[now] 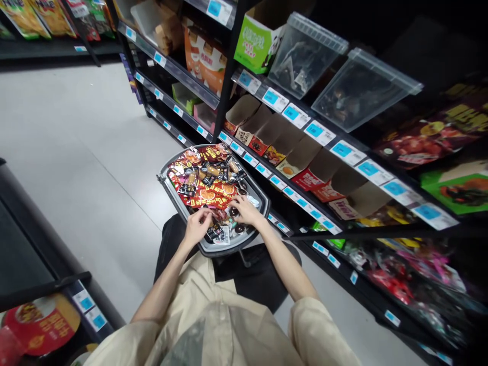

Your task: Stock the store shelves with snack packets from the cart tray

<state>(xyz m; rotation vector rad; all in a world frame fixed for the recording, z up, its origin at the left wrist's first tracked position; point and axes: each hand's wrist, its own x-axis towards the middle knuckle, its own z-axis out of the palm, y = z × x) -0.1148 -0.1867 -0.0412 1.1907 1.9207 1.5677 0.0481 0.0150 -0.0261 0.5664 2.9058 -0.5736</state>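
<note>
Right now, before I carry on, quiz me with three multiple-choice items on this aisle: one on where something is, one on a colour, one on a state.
1. Where is the grey basket of snack packets?
A. On the top shelf
B. Low in front of the person, beside the shelving
C. On the dark counter at left

2. What colour are most price tags on the shelf rails?
A. Blue and white
B. Yellow
C. Red

3. How do the two clear bins on the upper shelf stand?
A. Lying upside down
B. Stacked on each other
C. Side by side, tilted forward

Answers:
1 B: the basket sits by the person's knees, next to the lower shelves, with the left hand and right hand both in it.
2 A: each tag shows a blue patch on white.
3 C: both bins lean toward the aisle, next to each other.
</note>
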